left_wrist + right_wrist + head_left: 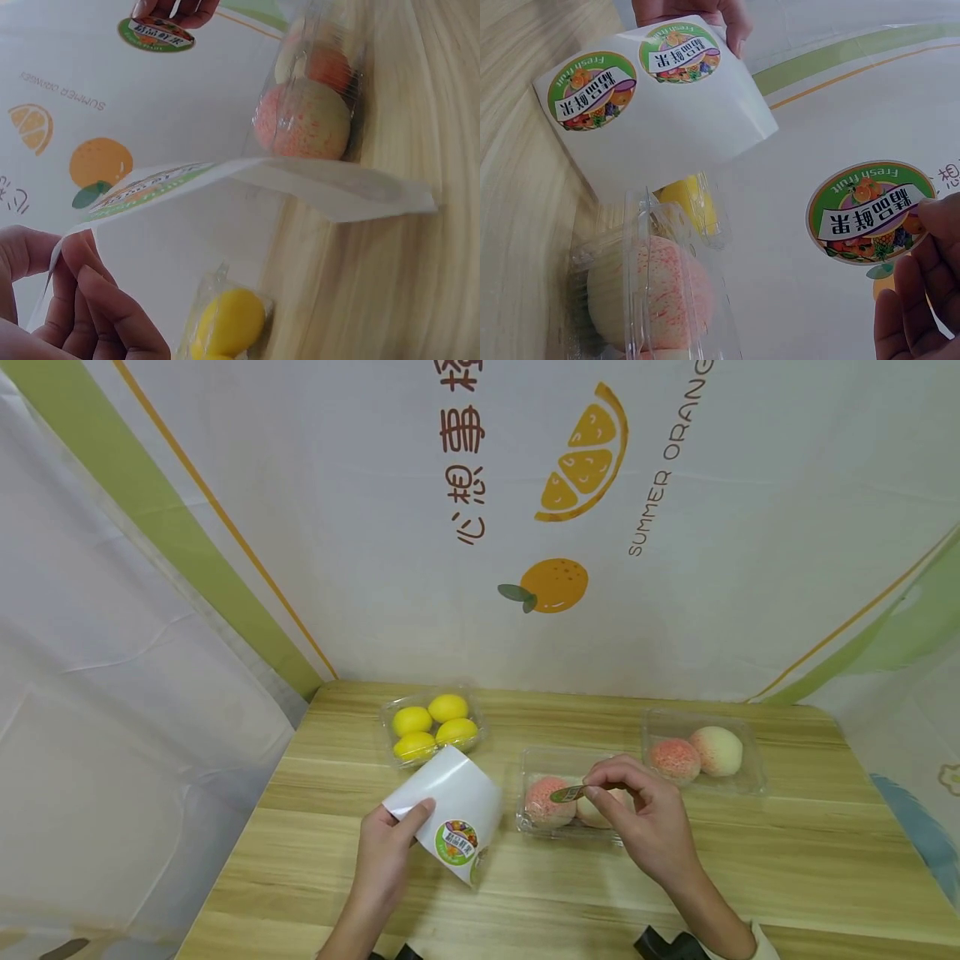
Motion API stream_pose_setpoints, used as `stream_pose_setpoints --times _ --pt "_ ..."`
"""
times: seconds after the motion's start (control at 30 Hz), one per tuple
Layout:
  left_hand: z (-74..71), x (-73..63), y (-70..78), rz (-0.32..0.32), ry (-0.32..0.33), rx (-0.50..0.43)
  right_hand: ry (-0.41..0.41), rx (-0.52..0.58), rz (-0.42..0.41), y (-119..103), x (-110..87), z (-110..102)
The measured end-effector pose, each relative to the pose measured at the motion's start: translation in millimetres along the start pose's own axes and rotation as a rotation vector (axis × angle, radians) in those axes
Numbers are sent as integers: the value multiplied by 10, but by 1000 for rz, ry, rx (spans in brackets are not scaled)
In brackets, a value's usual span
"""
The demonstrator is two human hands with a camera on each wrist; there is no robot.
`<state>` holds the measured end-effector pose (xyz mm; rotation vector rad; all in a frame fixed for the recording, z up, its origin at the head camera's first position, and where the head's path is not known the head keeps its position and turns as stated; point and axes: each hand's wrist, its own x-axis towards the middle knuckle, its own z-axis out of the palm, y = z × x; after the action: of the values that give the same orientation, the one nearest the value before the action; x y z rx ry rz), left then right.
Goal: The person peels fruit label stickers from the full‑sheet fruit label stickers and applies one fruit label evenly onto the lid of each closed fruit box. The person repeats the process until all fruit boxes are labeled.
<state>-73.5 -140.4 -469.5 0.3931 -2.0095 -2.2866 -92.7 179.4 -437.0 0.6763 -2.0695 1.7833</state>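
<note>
My left hand (386, 852) pinches a white sheet of stickers (450, 793) between thumb and fingers. In the right wrist view two round green "Fresh fruit" labels (592, 91) show on that sheet. My right hand (648, 818) pinches a single loose sticker (868, 214) by its edge, printed with fruit and dark characters. That hand hovers over a clear plastic box (528, 764) holding a pink peach (550, 802) and a paler one (594, 810), partly hidden by the fingers. The sheet bends downward beside this box.
A clear box of yellow lemons (412, 721) stands at the back left, just behind the sheet. Another clear box (750, 781) with two peaches (717, 752) sits at the back right. Behind the wooden table (300, 852) hangs a fruit-printed cloth (390, 568).
</note>
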Motion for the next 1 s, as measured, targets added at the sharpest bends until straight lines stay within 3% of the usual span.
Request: stream_pose_setpoints --times 0.37,0.6,1.0 --pt "-229 31 -103 -40 114 -57 -9 -25 39 12 -16 -14" --pt "-360 59 -158 -100 187 -64 -7 -29 48 -13 -12 -14" --pt "-430 110 -285 -114 243 -94 -6 -17 56 -4 -10 -26"
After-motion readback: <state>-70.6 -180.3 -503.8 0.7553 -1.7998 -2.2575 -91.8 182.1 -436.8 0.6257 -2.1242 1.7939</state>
